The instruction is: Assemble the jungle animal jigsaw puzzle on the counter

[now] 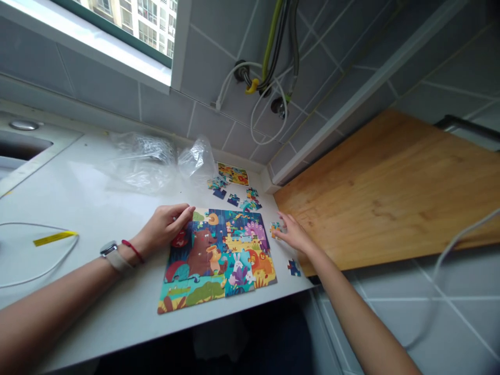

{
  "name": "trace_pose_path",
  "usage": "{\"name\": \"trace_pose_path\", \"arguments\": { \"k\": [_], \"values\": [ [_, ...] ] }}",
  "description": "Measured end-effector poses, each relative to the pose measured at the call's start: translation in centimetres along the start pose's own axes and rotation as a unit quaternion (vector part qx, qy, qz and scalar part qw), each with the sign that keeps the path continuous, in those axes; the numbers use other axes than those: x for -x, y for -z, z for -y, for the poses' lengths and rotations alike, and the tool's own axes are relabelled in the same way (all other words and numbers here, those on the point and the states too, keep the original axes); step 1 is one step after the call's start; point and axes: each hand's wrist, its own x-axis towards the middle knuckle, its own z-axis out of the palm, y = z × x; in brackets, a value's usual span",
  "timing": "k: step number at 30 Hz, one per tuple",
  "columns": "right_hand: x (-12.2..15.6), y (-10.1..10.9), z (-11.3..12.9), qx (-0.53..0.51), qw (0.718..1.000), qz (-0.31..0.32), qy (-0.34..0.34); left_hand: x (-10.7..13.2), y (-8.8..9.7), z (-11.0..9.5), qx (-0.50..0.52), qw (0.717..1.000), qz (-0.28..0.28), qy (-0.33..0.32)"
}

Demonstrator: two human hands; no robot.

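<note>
A colourful animal jigsaw puzzle (219, 258) lies mostly assembled on the white countertop (97, 219). My left hand (166, 225) rests on the puzzle's upper left corner, fingers curled down against it. My right hand (294, 234) is at the puzzle's right edge, fingers pinched on a loose puzzle piece (275, 228). Several loose pieces (234, 197) lie just beyond the puzzle's top edge. One single blue piece (293, 267) sits on the counter near my right wrist.
Crumpled clear plastic bags (156, 161) lie behind the puzzle, beside a small picture card (233, 174). A wooden board (390, 192) fills the right. A sink (23, 146) is at far left, with a white cable (39, 250) and yellow tag (54, 238). Hoses hang on the tiled wall (269, 57).
</note>
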Motion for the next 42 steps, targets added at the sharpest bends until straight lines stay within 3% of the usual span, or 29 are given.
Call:
{"name": "trace_pose_path", "arguments": {
  "k": [4,12,17,23,29,33,35,38,42],
  "values": [
    [-0.4,0.7,-2.1,0.017,0.995,0.095,-0.014,0.0,-0.1,0.2,0.004,1.000,0.004,-0.007],
    [-3.4,0.5,-1.1,0.078,0.989,0.119,-0.030,-0.1,-0.1,0.3,0.012,1.000,-0.017,-0.016],
    [-3.8,0.5,-0.1,0.138,0.984,0.107,-0.041,-0.1,0.0,0.2,0.018,0.999,-0.028,-0.014],
    [-2.2,0.4,1.2,0.151,0.985,0.078,-0.017,-0.2,0.3,-0.2,0.023,0.999,-0.036,-0.010],
    [-0.4,0.7,1.9,0.051,0.998,0.031,0.009,-0.2,0.5,-0.3,0.031,0.997,-0.062,-0.018],
    [0.6,-0.2,4.2,-0.061,0.998,-0.011,0.012,-0.2,0.7,-0.5,0.030,0.997,-0.065,-0.037],
    [0.8,-1.2,6.3,-0.213,0.977,-0.013,-0.007,-0.1,0.7,-0.6,0.021,0.996,-0.059,-0.055],
    [0.8,-2.8,9.8,-0.437,0.898,0.002,-0.045,0.1,0.6,-0.8,-0.002,0.994,-0.027,-0.105],
    [0.4,-4.7,13.8,-0.541,0.839,0.010,-0.058,0.6,0.1,-1.0,0.000,0.987,0.045,-0.153]
  ]
}}
